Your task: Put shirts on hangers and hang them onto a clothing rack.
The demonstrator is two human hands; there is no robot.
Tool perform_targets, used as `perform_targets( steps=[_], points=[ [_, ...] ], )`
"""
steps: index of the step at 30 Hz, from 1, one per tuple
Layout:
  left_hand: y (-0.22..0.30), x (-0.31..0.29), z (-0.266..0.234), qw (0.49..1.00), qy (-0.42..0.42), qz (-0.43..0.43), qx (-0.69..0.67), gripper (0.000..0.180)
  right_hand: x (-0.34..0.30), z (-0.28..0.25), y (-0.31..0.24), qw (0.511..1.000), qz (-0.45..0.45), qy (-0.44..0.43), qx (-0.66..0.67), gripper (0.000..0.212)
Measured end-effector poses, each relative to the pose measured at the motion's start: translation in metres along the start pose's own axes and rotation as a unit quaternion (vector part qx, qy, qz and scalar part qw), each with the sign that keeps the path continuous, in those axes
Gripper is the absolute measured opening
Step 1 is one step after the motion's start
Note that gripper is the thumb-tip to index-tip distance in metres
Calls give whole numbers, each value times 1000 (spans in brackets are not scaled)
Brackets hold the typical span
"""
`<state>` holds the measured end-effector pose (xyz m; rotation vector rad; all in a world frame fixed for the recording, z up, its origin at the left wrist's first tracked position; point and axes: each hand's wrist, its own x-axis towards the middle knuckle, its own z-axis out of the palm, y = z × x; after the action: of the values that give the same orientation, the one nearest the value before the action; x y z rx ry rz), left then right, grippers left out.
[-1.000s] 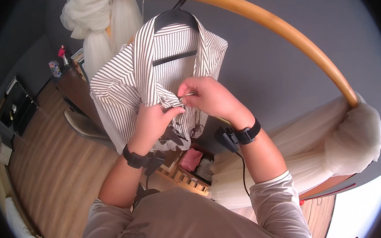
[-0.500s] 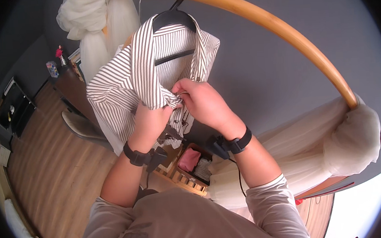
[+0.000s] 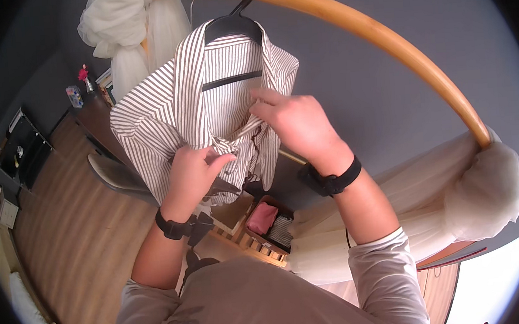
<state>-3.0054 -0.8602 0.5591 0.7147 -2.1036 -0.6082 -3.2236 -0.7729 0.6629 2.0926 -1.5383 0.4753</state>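
A brown-and-white striped shirt (image 3: 147, 115) hangs on a black hanger (image 3: 232, 27) in front of me, its collar and upper front spread apart. My right hand (image 3: 303, 122) grips the right-hand front edge of the shirt with its fingertips. Lower down, my left hand (image 3: 192, 174) rests against the other front edge, thumb stretched out away from the fingers. Between the hands the fabric is gathered, and a dark cord or trim (image 3: 254, 153) dangles there. Part of the left fingers is hidden.
A curved wooden rail (image 3: 377, 28) arches overhead, with sheer white cloth (image 3: 115, 22) knotted at the left and more drape (image 3: 481, 196) at the right. Below the shirt stands an open box (image 3: 288, 217) with a pink folded cloth (image 3: 262, 218). A chair (image 3: 114, 179) and desk (image 3: 94, 117) stand left.
My hands have drawn apart from the shirt's middle: the right moved up and right, the left moved left and down. The shirt front is spread wider and the left thumb has stretched out.
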Motion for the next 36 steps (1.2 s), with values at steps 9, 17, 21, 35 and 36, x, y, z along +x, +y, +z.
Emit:
perform_targets(
  steps=[9,17,21,35,36],
  points=[
    [-15,21,2,996,58,-14,-70,35,31,-31,17,991,-15,-40,126,19],
    [35,13,-12,990,-25,-74,-116,37,34,-48,7,944,76,-84,311,19],
    [43,10,-10,972,4,-55,-230,31,31,-54,6,914,141,-125,360,18],
    [61,23,-15,982,54,117,-138,27,27,-46,-1,897,167,-81,401,14],
    [57,25,-14,982,55,117,-137,27,28,-48,-2,904,161,-82,387,13]
  ],
)
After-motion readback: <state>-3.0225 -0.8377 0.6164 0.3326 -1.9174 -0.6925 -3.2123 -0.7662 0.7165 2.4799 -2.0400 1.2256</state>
